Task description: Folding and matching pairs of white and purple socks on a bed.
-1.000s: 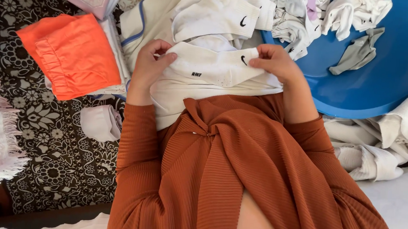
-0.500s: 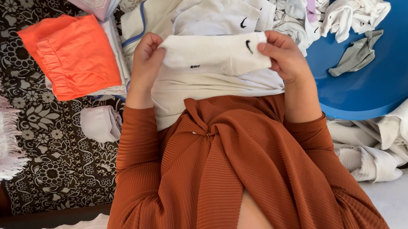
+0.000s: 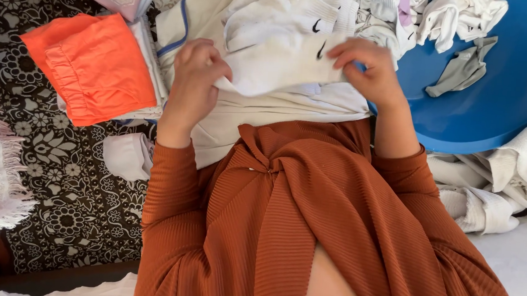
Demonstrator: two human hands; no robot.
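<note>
A: Largest first. What's around?

B: Patterned black-and-white cover [image 3: 65, 203] under everything. Blue tub [image 3: 498, 101] upper right, loose white laundry [image 3: 460, 14] and a grey sock [image 3: 463, 69] inside it. Rumpled white cloth [image 3: 499, 187] beside the tub, right edge.

A: Left side?

B: Folded orange garment [image 3: 95, 64] atop a small stack. Small folded white piece [image 3: 127, 156] just below it.

A: And the hands?

B: Both raised over a cream garment [image 3: 259, 114] lying on the lap. White sock [image 3: 274, 66] stretched between them, above that garment, near the tub's rim. Left hand [image 3: 193, 86]: fingers closed, pinching the sock's one end. Right hand [image 3: 369, 72]: fingers curled, gripping the other end.
</note>
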